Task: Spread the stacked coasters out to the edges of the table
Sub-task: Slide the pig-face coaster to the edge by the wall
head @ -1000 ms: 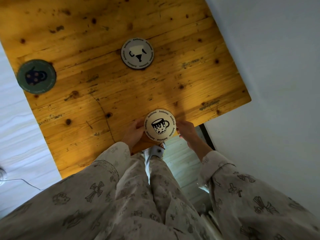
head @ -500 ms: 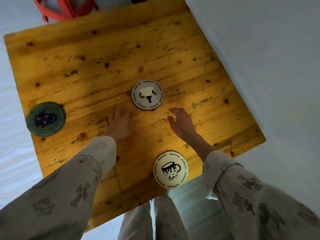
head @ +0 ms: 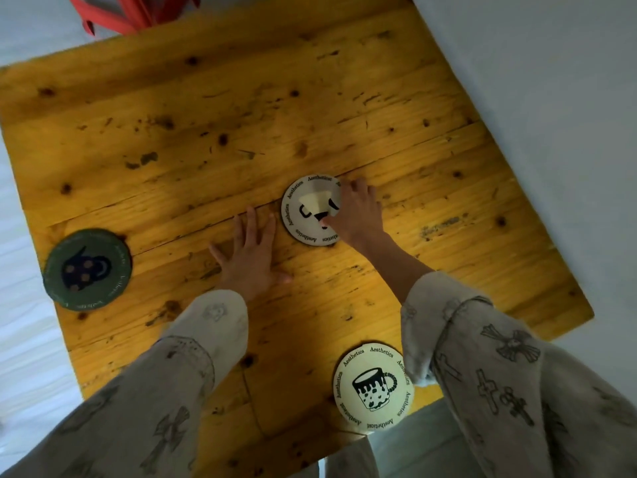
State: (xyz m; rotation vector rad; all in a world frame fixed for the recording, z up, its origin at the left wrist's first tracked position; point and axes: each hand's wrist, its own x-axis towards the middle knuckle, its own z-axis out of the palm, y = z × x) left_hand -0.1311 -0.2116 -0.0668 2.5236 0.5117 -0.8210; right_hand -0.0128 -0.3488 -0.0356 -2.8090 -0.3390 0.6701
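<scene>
Three round coasters lie on the wooden table (head: 344, 98). A grey coaster with a cup drawing (head: 306, 210) sits in the middle; my right hand (head: 355, 213) grips its right side, thumb on top and fingers over the rim. My left hand (head: 250, 257) rests flat on the wood just left of it, fingers spread, holding nothing. A cream coaster with a spotted mug (head: 374, 388) lies at the near edge, partly over it. A dark green coaster (head: 88, 269) lies at the left edge.
A red frame (head: 131, 12) stands beyond the table's far edge. A white wall (head: 551, 98) runs along the right side. Pale floor (head: 24, 339) shows on the left. My patterned sleeves cover the near part of the table.
Both hands left the cream coaster at the near edge and reached forward. My right hand has now closed on the middle coaster; my left has settled flat beside it.
</scene>
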